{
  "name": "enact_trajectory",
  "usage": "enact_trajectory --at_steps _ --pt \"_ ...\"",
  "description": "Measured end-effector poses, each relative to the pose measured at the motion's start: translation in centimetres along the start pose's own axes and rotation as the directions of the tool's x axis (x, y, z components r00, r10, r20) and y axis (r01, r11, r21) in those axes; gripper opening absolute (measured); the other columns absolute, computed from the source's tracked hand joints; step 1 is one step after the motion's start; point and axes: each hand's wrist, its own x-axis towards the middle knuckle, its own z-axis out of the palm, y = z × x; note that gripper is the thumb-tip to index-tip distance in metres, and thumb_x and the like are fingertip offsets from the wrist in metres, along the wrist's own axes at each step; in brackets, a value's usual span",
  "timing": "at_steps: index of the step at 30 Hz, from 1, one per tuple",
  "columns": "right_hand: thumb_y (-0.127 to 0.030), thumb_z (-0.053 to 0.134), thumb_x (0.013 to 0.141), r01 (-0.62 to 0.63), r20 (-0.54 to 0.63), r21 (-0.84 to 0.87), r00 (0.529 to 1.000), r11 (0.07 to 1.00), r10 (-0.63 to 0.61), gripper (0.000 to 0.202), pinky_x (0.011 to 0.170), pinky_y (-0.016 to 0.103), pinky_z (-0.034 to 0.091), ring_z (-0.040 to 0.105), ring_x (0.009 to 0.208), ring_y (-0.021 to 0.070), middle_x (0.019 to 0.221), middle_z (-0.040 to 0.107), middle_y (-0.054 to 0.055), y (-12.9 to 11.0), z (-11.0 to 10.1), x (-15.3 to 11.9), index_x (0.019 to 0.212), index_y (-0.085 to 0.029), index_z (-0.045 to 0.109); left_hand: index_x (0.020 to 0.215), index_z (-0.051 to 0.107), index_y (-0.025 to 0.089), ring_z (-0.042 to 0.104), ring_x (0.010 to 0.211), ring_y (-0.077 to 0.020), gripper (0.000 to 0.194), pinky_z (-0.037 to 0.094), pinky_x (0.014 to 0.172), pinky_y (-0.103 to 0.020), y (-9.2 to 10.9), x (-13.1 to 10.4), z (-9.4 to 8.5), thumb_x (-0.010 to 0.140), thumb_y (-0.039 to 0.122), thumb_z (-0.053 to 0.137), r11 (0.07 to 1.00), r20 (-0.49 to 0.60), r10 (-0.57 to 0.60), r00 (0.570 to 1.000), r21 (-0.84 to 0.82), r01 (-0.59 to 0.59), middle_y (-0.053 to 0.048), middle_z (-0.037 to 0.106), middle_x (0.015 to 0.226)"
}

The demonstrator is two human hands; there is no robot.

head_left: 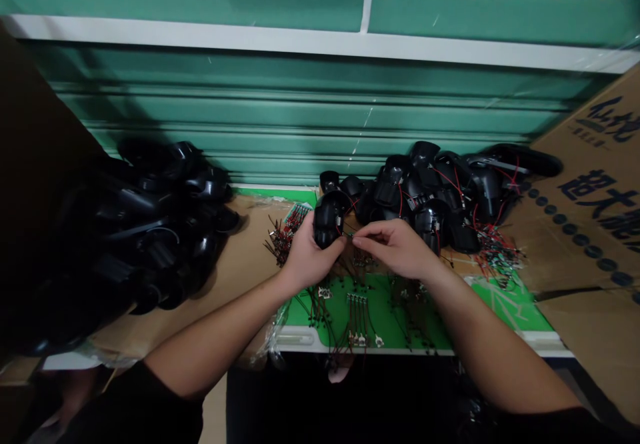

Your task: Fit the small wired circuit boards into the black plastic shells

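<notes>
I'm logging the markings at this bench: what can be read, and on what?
"仙", upper right of the cardboard box; the character after it is unclear.
"超大", larger and lower on that box; what follows is unclear.
Small line under "仙": too blurred.
Black parts and wires: no readable text.

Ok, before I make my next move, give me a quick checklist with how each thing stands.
1. Left hand has hold of the black housing: ok.
2. Right hand has its fingertips close beside the housing: ok.
3. Right fingertips actually pinch a wire: cannot tell, too small.
4. Wire joints inside the housing are sound: cannot tell.
5. Short row of wires on the green surface laid side by side: ok.
6. Wire bunch at far right free of tangles: not ok, it lies in a jumble.
</notes>
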Motion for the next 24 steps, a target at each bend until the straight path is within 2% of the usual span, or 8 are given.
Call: enact_trajectory --at_steps 4,7,9,14,19,21,24 --pt "-0.047 0.078 0.088 -0.044 -0.024 0.068 0.999 0.997 0.046 0.028 0.053 0.026 0.041 0.058 0.058 0.0132 0.071 0.069 0.001 -0.4 0.0 -0.2 0.092 -0.019 0.08 0.1 0.058 0.019 0.052 0.074 -0.0138 0.034 0.044 0.07 -0.027 -0.2 0.0 0.0 0.077 0.025 0.081 1.0 -0.014 -0.012 1.0 0.025 0.012 0.002 0.057 0.084" --pt "-0.05 0.081 0.085 -0.139 0.056 0.162 0.99 0.977 0.131 0.031 0.048 0.025 0.04 0.055 0.051 0.0122 0.064 0.064 -0.001 -0.9 0.0 -0.4 0.089 -0.019 0.075 0.102 0.059 0.018 0.054 0.076 -0.0144 0.035 0.045 0.072 -0.027 -0.4 0.0 -0.1 0.076 0.024 0.082 0.999 -0.006 -0.007 1.0 0.046 0.008 0.001 0.059 0.086" --pt "-0.049 0.081 0.085 -0.137 0.084 0.2 0.989 0.97 0.122 0.031 0.049 0.025 0.04 0.055 0.053 0.0118 0.067 0.064 -0.002 -1.2 0.2 -0.4 0.089 -0.019 0.074 0.104 0.06 0.018 0.056 0.078 -0.0147 0.037 0.046 0.074 -0.028 -0.5 0.0 -0.1 0.076 0.023 0.083 0.999 -0.006 -0.003 1.0 0.054 0.004 0.001 0.061 0.088" --pt "-0.042 0.085 0.084 0.091 -0.086 0.223 0.994 0.971 -0.074 0.023 0.072 0.029 0.051 0.063 0.078 0.0148 0.085 0.071 0.002 -1.1 1.1 -0.1 0.089 -0.02 0.078 0.103 0.059 0.018 0.058 0.077 -0.0139 0.04 0.048 0.072 -0.026 -0.8 0.0 0.2 0.073 0.023 0.085 0.999 0.0 -0.047 0.999 -0.005 0.047 0.001 0.063 0.087" --pt "-0.044 0.085 0.086 0.116 -0.157 0.323 0.985 0.939 -0.068 0.025 0.069 0.031 0.054 0.065 0.072 0.0159 0.084 0.075 0.002 -0.5 2.3 0.2 0.094 -0.021 0.079 0.109 0.059 0.017 0.064 0.08 -0.0144 0.047 0.054 0.073 -0.026 -0.5 -0.3 0.6 0.073 0.026 0.087 0.99 0.055 -0.101 0.993 -0.097 0.106 -0.001 0.067 0.093" --pt "-0.041 0.084 0.088 0.194 -0.214 0.246 0.966 0.95 -0.142 0.021 0.072 0.032 0.055 0.068 0.078 0.0175 0.089 0.076 0.004 -0.4 2.7 0.2 0.094 -0.021 0.081 0.108 0.057 0.018 0.062 0.073 -0.0128 0.048 0.054 0.065 -0.025 -0.2 -0.5 0.7 0.072 0.027 0.088 0.983 0.069 -0.138 0.988 -0.111 0.146 0.0 0.065 0.09" --pt "-0.034 0.079 0.093 0.324 -0.292 0.061 0.91 0.944 -0.294 0.013 0.076 0.033 0.055 0.069 0.084 0.0188 0.091 0.076 0.006 -0.4 3.4 0.2 0.094 -0.022 0.082 0.107 0.053 0.019 0.059 0.062 -0.0102 0.05 0.053 0.052 -0.023 0.1 -0.8 0.9 0.071 0.027 0.088 0.966 0.097 -0.196 0.976 -0.153 0.209 0.003 0.062 0.086"
